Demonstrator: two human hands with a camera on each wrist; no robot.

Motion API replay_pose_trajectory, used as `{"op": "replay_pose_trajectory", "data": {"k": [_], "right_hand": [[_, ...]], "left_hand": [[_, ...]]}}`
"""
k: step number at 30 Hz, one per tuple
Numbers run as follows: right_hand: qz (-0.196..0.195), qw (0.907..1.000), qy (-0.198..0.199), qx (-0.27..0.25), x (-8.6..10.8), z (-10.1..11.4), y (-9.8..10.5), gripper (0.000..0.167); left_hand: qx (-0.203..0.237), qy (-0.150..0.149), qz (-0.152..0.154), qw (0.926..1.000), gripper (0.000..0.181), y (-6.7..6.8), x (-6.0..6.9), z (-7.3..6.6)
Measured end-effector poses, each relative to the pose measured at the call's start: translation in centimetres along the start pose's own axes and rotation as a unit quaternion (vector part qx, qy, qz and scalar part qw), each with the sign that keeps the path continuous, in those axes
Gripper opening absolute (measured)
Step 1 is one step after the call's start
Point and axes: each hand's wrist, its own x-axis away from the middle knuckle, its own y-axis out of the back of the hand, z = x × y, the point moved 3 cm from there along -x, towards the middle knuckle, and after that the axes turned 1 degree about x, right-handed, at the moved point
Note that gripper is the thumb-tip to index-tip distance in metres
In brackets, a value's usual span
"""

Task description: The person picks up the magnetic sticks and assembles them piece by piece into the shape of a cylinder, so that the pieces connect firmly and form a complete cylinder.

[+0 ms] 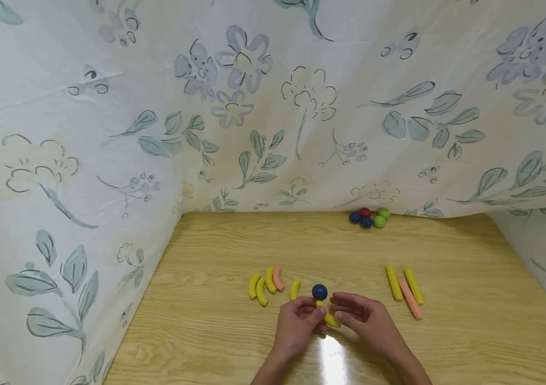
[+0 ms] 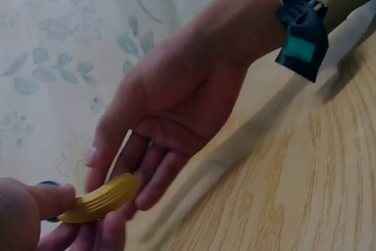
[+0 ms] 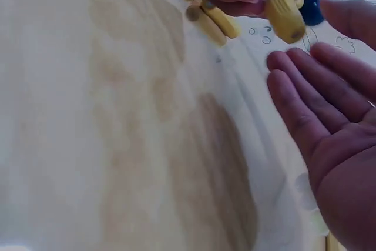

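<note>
My left hand pinches a curved, ridged yellow piece between thumb and fingers, low over the wooden table. A dark blue ball sits at the upper end of that piece; in the right wrist view the ball is right against the yellow piece. My right hand is close beside the piece's other end, its fingers extended and loosely spread. Whether its thumb touches the piece I cannot tell. In the left wrist view the right hand shows its palm side, near the yellow piece.
Several curved yellow pieces and a pink one lie left of the hands. To the right are straight yellow sticks and a pink stick. Blue, red and green balls cluster by the floral cloth at the back.
</note>
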Motion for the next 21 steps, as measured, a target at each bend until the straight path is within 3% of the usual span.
{"op": "replay_pose_trajectory", "data": {"k": [4,12,16,19,21], "right_hand": [[-0.007,0.9991,-0.005,0.042,0.9,0.1,-0.1,0.037],[-0.029,0.9935,0.031,0.106,2.1,0.2,0.6,0.02],[-0.068,0.9929,-0.02,0.096,2.7,0.2,1.4,0.022],[-0.124,0.9873,-0.093,0.034,2.8,0.0,2.0,0.032],[-0.16,0.9775,-0.135,-0.025,2.8,-0.1,2.2,0.041]], "left_hand": [[0.025,-0.005,-0.025,0.9994,0.028,-0.1,-0.1,-0.1],[0.005,-0.028,0.005,0.9996,0.047,0.2,0.0,-0.4],[0.023,-0.014,0.02,0.9994,0.041,0.3,0.3,-0.3],[0.055,0.02,0.026,0.998,0.035,0.1,0.7,0.1],[0.087,0.04,0.031,0.995,0.037,-0.3,0.9,0.3]]}}
